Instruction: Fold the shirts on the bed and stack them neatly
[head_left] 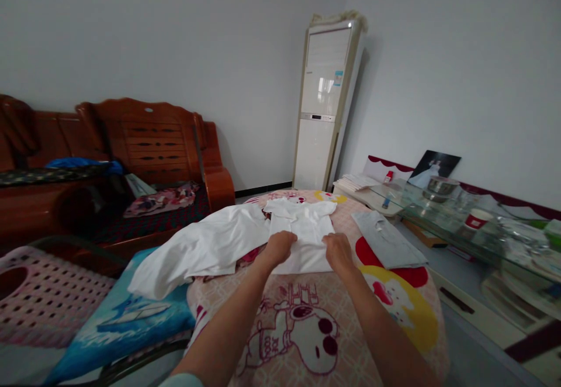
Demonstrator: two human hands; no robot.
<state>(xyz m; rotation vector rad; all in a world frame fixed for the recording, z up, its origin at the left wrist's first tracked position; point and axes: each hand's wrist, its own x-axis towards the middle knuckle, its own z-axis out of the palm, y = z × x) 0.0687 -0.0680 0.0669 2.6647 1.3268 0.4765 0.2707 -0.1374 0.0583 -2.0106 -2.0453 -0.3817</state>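
A white T-shirt [302, 258] lies spread on a round table, its short sleeves and neckline at the far side. My left hand [281, 248] is closed on the left side of its fabric, fingers pinched. Level with it, my right hand [339, 251] pinches the right side of the same shirt. Another white garment [210, 238] lies rumpled to the left, hanging over the table's edge. On the right a folded grey garment [385, 238] rests flat. Under them is a pink patterned tablecloth [302, 299] with a cartoon dog.
A blue cushion [131, 311] and a pink woven basket [48, 293] are at the lower left. Behind them stands a wooden sofa [153, 141]. A glass-topped cabinet [421, 206] with a paper cup [477, 220] stands right. An air conditioner [322, 94] fills the corner.
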